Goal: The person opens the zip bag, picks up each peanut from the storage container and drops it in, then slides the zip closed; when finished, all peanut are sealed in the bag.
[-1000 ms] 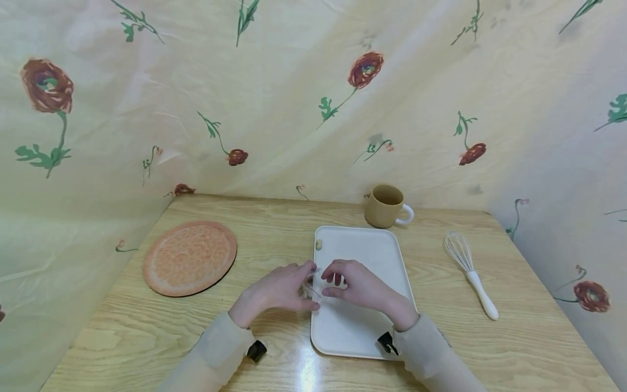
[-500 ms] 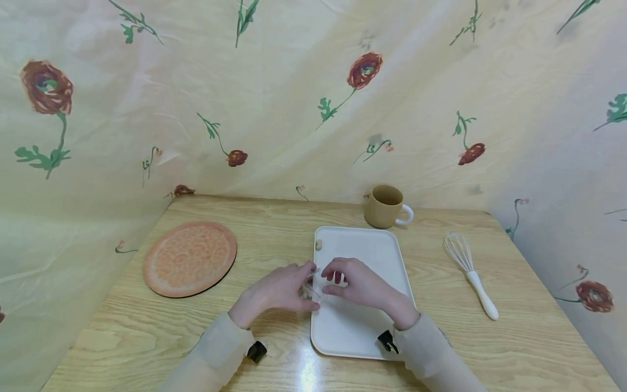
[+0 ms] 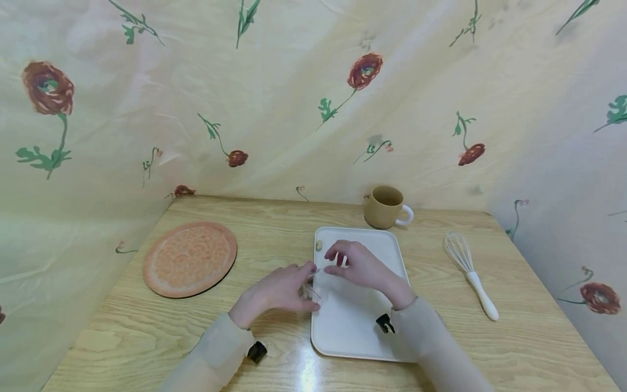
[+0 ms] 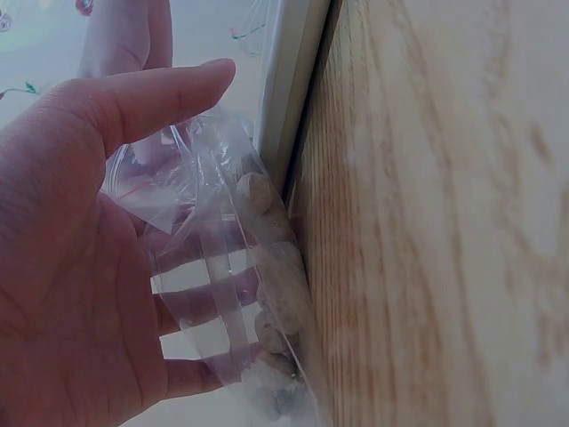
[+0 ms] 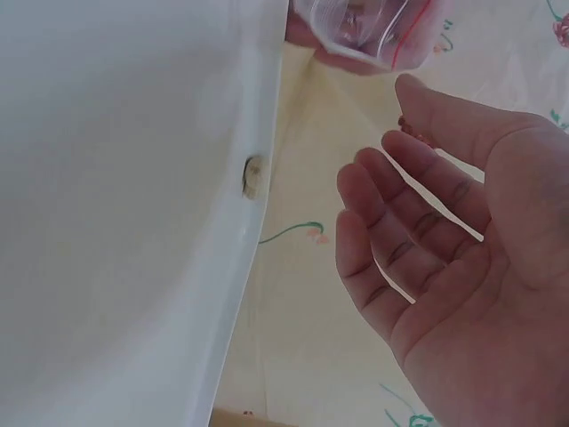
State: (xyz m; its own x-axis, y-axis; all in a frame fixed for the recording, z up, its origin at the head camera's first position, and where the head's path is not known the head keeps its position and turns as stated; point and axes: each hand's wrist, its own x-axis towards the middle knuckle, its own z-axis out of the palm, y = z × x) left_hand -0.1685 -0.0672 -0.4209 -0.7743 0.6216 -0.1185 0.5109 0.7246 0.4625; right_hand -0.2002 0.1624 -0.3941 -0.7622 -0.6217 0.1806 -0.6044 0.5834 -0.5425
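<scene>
In the head view my left hand [image 3: 281,288] is at the left long edge of a white rectangular tray [image 3: 362,326]. It holds a clear plastic zip bag [image 4: 213,267], its fingers behind the bag and its thumb near the top. Several small beige nuts [image 4: 280,267] lie inside, blurred by the plastic. My right hand [image 3: 360,264] hovers over the tray, fingers loosely bent, with nothing in them. Just beyond it, one beige nut, which looks like a peanut in its shell [image 3: 319,245], lies against the tray's left rim.
Behind the tray stands a tan mug [image 3: 383,207] with a white handle. A white whisk [image 3: 472,275] lies to the right. On the left is a round orange-pink mat [image 3: 191,258]. A floral cloth [image 3: 284,98] hangs behind the wooden table [image 3: 122,332].
My right hand has moved away from the bag, farther up the tray toward the single nut. The left hand and the bag have stayed in place.
</scene>
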